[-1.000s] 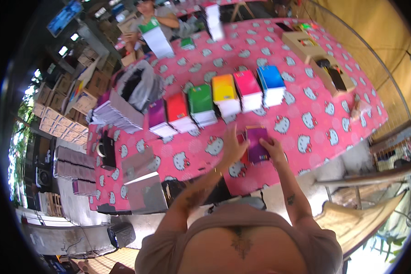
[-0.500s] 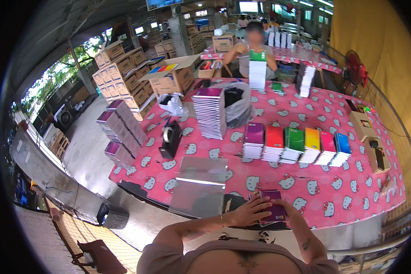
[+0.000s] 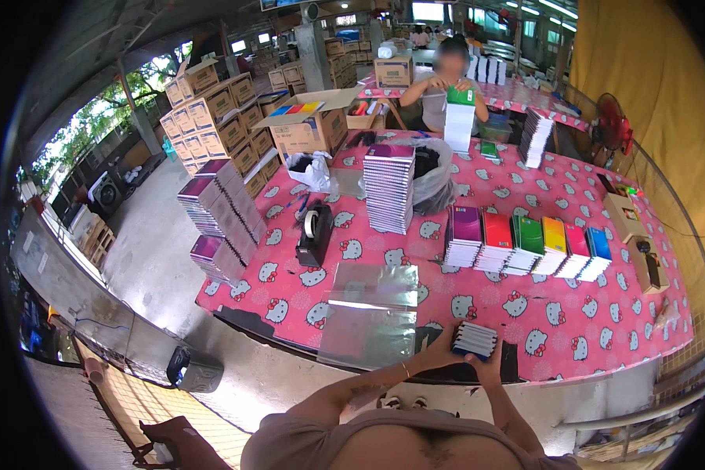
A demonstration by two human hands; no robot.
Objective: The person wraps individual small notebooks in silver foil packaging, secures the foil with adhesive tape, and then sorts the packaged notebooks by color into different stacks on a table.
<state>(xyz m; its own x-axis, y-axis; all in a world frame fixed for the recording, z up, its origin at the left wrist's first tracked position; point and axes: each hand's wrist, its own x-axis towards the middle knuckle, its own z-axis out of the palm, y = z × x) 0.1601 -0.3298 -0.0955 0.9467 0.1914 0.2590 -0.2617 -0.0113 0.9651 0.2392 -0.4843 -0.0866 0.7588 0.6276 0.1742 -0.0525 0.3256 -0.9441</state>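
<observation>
At the table's front edge, both my hands are closed around a small stack of spiral notebooks [image 3: 475, 340], tilted so its pale edges and bindings face up. My left hand [image 3: 440, 352] grips its left side; my right hand [image 3: 489, 368] holds the right and lower side. Just left of them lie clear plastic sleeves [image 3: 368, 325] on the table. Beyond the hands stands a row of notebook stacks with purple [image 3: 466, 227], red, green, yellow, pink and blue covers. A tall stack of purple spiral notebooks [image 3: 389, 192] rises behind the sleeves.
A black tape dispenser [image 3: 314, 235] sits left of the tall stack, beside a grey plastic bag [image 3: 437, 184]. More purple stacks [image 3: 221, 207] line the table's left edge. Cartons [image 3: 211, 110] pile up behind. Across the table, a person [image 3: 439, 86] handles a green notebook atop a white stack.
The notebooks in my hands have turned from purple cover up to edges up. My left hand has moved off the cover to the side. The view has shifted a little.
</observation>
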